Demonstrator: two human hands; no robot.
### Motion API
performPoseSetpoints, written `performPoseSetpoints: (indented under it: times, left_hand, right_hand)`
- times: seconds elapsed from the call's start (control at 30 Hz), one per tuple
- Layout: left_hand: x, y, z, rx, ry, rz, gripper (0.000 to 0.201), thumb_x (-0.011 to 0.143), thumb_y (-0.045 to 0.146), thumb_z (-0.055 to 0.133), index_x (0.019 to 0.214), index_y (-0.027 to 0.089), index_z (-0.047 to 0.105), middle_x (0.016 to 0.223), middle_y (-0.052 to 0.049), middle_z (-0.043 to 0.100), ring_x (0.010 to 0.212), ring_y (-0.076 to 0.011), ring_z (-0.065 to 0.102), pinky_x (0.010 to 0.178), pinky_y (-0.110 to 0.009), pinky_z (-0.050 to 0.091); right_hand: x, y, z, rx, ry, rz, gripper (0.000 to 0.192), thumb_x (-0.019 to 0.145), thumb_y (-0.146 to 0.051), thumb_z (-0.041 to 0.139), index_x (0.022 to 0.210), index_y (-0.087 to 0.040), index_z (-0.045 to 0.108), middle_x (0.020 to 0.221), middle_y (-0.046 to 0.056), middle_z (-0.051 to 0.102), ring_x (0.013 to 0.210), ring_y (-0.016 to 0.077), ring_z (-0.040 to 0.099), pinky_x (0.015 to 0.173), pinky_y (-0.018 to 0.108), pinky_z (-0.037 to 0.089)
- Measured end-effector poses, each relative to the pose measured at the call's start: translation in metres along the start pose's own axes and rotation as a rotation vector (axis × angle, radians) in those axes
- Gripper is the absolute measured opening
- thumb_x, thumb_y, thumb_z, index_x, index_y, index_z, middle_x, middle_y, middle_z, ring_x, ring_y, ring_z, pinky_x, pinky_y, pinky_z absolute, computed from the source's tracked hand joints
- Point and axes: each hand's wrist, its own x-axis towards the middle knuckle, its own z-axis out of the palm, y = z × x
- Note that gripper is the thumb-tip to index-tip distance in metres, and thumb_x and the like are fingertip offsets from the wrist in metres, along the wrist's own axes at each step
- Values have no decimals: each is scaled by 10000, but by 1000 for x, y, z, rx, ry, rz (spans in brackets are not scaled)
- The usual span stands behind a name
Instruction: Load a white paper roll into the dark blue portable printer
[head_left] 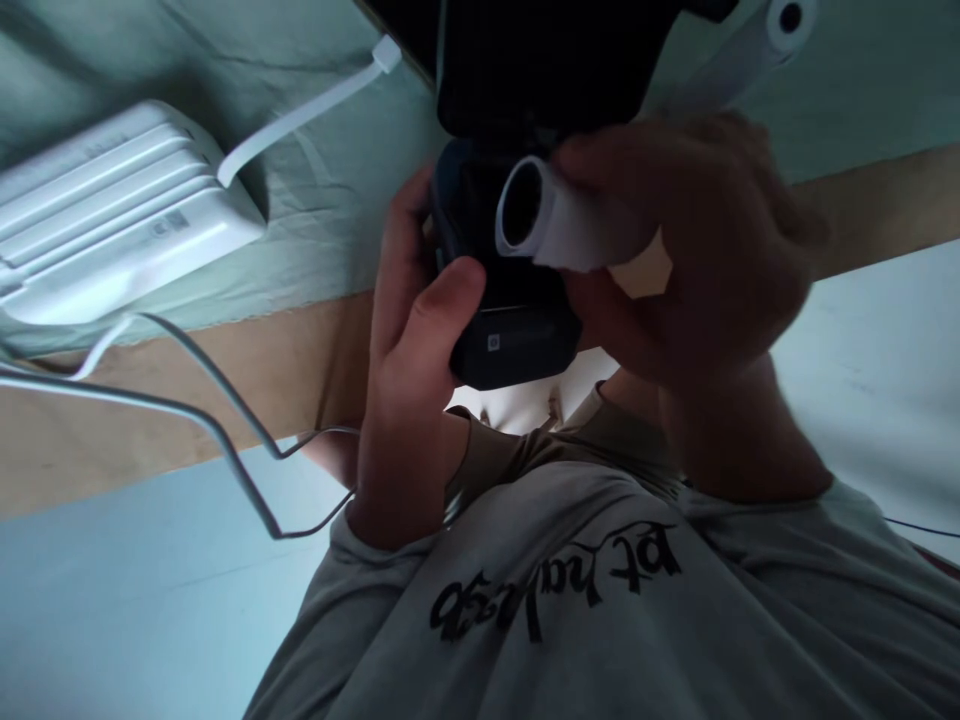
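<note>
My left hand [420, 300] is closed around the side of a small black portable printer [517, 345], thumb on its near edge. The printer's lid [540, 70] stands flipped up on the far side, showing a dark paper bay. Between the thumb and fingers of my right hand [705, 240] is a white paper roll [585, 220], its hollow end facing left. That end overlaps the open bay in this view; whether it touches the bay I cannot tell. Beyond my right hand lies a second white paper roll [750, 50] with a dark core hole.
A white power strip [127, 220] with a plugged cable [307, 115] lies on the green cloth [315, 220] at left. Thin grey cords [217, 430] hang over the wooden table edge [187, 410]. A dark object sits at the top, partly behind the lid.
</note>
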Motion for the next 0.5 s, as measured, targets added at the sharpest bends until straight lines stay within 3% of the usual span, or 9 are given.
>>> performPoseSetpoints:
  times: [0.07,0.17,0.23,0.33,0.4,0.5]
  left_hand:
    - [2,-6,-7,48,-13,27,493,765,459,678,1192,230,587,1178,-23,632,1166,-232,553,1037,-380,440]
    - [5,-13,-15,48,-17,55,587,655,459,770,1182,257,610,1263,-17,627,1255,-274,518,1096,-405,411]
    - [6,-15,-17,33,-25,56,504,706,434,731,1169,269,619,1237,-17,637,1239,-265,529,1076,-393,425]
    - [5,-16,-16,42,-16,68,482,729,381,713,1190,278,614,1156,-9,633,1143,-217,548,1014,-331,451]
    - [5,-18,-16,62,-10,80,513,730,407,709,1214,278,600,1136,-7,629,1083,-198,553,973,-312,466]
    - [4,-21,-16,94,3,70,552,720,512,696,1210,278,593,1214,-26,632,1150,-236,552,1036,-374,454]
  right_hand:
    - [2,3,7,-160,-31,-82,372,906,-305,540,1272,-251,576,1201,-68,679,1065,147,666,969,325,533]
    - [2,8,10,-100,-97,37,342,888,-395,564,1210,-281,584,1167,-34,678,1093,209,661,920,382,554]
    - [2,9,11,-66,-95,63,285,861,-371,609,1133,-285,591,1119,-33,689,1054,216,672,882,393,560]
    - [2,8,14,-79,-32,-47,230,827,-238,615,1054,-257,584,1041,-53,711,937,184,695,832,381,556]
    - [2,9,16,-70,22,-152,162,824,-199,590,979,-247,596,1115,-55,708,992,184,691,858,384,552]
    - [-5,10,19,-36,104,-213,71,822,-221,604,888,-237,627,1134,-24,695,1025,194,664,873,403,548]
